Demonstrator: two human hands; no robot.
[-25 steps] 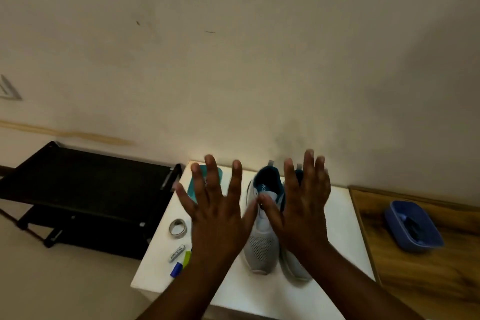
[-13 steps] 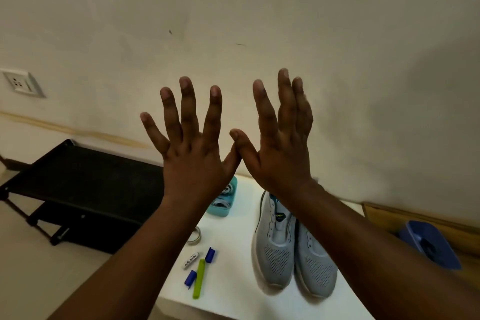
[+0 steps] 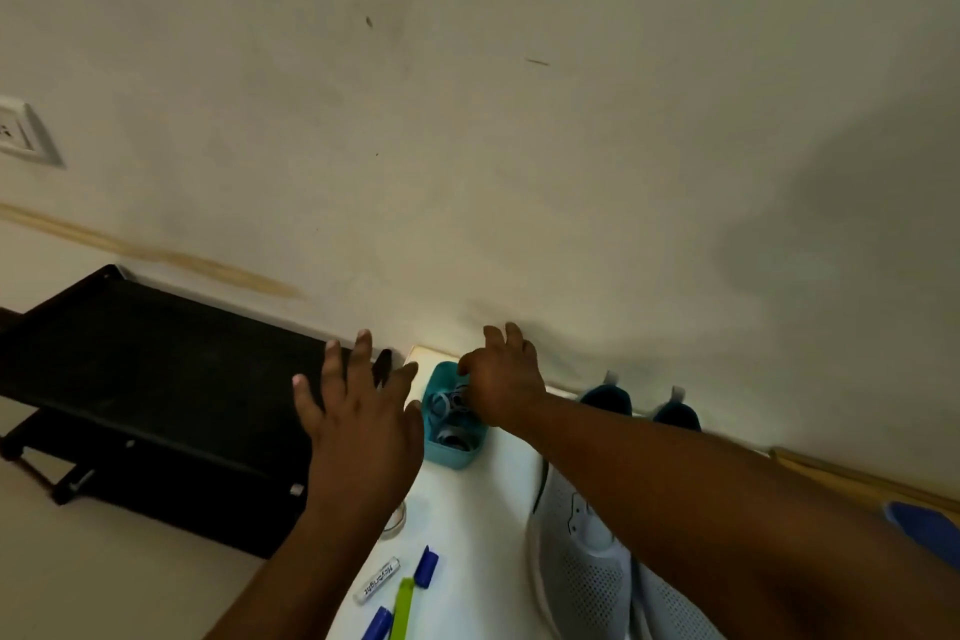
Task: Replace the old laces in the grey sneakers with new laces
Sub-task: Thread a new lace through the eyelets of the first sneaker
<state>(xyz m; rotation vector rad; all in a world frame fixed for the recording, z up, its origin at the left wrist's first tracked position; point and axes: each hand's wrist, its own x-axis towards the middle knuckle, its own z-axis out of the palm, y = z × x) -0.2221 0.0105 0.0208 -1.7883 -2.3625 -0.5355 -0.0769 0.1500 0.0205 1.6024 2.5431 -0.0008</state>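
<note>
We see the white bench carrying the grey sneakers at its right, under our right forearm. Our left hand hovers with fingers spread wide. Our right hand, fingers curled, reaches into the teal tub of coiled laces; we cannot tell whether it holds one.

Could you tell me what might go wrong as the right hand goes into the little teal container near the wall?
1. The right hand reaches over the teal container, which looks light and could tip or slide, spilling what seem to be coiled laces.
2. The left hand hovers spread near the table edge, above a clear ring-like item that it might knock off.
3. The right forearm crosses over the grey sneakers and may nudge them.
</note>
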